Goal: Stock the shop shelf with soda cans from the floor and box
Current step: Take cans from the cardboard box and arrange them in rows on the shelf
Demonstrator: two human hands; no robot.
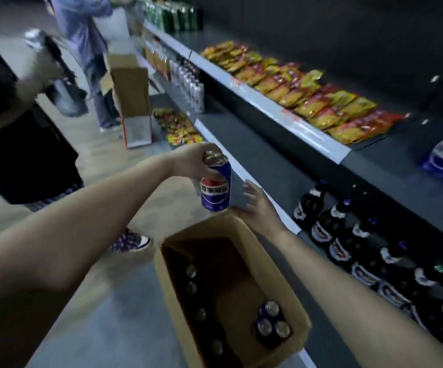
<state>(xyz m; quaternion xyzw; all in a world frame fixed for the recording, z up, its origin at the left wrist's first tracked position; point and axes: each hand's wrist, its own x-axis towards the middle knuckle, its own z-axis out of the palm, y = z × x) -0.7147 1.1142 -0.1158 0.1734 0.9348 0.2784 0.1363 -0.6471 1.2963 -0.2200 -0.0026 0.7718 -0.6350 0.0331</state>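
Left hand (193, 162) grips blue can (216, 188) by silver top; right hand (259, 205) spread, perhaps touching box (215, 227).

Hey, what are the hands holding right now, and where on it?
The left hand holds a blue soda can by its top end, fingers curled round the rim. The right hand holds nothing.

- The left forearm (95, 221) is bare and stretched forward.
- The left hand (192, 164) is palm down, fingers curled from above round the top of a can (216, 187) that hangs upright beneath it.
- The right forearm (348, 288) is bare and reaches forward.
- The right hand (257, 205), just right of and below the left, is palm down, fingers straight and spread.
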